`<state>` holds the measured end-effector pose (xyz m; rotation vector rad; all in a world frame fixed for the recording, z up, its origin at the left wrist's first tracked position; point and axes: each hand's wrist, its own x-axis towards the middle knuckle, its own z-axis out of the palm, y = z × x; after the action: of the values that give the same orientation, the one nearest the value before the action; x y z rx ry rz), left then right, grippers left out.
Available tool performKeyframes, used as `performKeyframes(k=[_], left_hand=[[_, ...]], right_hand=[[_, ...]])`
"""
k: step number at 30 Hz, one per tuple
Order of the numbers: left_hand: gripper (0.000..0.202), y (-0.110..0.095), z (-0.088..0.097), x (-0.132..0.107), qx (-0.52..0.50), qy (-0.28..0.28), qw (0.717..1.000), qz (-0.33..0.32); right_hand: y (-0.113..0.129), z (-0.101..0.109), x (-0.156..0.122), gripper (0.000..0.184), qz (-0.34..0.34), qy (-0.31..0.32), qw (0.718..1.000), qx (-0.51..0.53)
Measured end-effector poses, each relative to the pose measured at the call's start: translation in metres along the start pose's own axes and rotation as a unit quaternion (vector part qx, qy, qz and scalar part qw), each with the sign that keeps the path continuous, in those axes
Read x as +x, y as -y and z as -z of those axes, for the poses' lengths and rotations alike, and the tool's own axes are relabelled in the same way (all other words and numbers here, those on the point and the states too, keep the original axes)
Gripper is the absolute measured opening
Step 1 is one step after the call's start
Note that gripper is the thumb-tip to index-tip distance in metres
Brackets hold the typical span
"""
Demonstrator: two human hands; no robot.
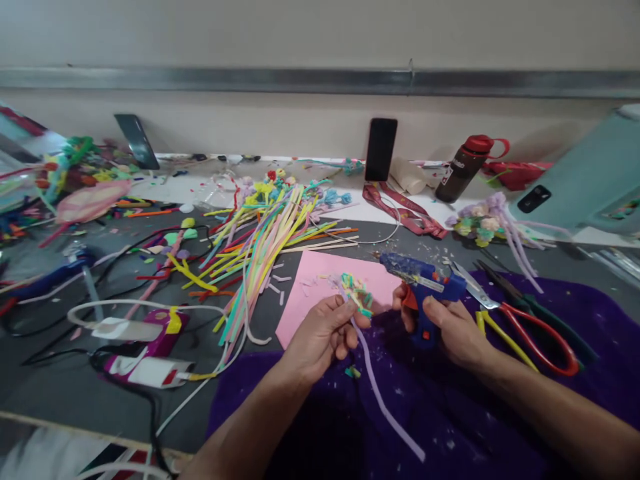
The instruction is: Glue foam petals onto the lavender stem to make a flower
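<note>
Between the pinched fingers of my left hand (327,330) is a lilac pipe cleaner (376,390), its long tail curving down over the purple cloth. A cluster of small yellow and green pieces (357,293) sits at its upper end. My right hand (453,327) is wrapped round the handle of a blue glue gun (420,277), whose nozzle points left. Below both hands lies a pink sheet (300,303), partly covered by the purple cloth (400,407). A few yellow-green bits (353,372) rest on the cloth under my left hand.
Scissors with red handles (540,333) and dark pliers (520,290) lie at the right. A bundle of coloured pipe cleaners (270,243) spreads left of centre. Cables cross a purple power strip (155,340). A phone (381,150) and a dark bottle (463,170) stand at the back.
</note>
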<state>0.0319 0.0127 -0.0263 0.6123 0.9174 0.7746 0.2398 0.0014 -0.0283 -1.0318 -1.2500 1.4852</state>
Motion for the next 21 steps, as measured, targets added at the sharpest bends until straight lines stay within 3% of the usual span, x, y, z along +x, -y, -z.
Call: performKeyframes(k=[5, 21], left_hand=[[0.025, 0.0, 0.002, 0.002, -0.003, -0.009, 1.0, -0.014], [0.024, -0.002, 0.005, -0.001, 0.039, -0.043, 0.996, -0.073]], right_hand=[[0.002, 0.002, 0.0, 0.034, 0.028, 0.033, 0.997, -0.061], [0.006, -0.003, -0.014, 0.039, 0.02, 0.08, 0.989, -0.12]])
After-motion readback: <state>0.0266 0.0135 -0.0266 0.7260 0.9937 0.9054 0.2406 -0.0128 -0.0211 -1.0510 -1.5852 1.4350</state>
